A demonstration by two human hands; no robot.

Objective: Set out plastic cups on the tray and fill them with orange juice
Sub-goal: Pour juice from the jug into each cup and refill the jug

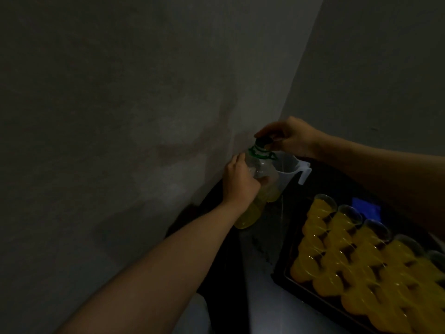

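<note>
While left grip [237, 182] holds bottle [262, 169] mid-body, right grip [289, 138] pinches cap [263, 141] atop.

Dim rm, bare grey walls [120, 92], dark counter [261, 247]

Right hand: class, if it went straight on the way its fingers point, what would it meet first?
The right hand grips the dark cap of the bottle, so the cap comes first. Beyond it the line probably reaches the grey wall, though depth is unclear.
</note>
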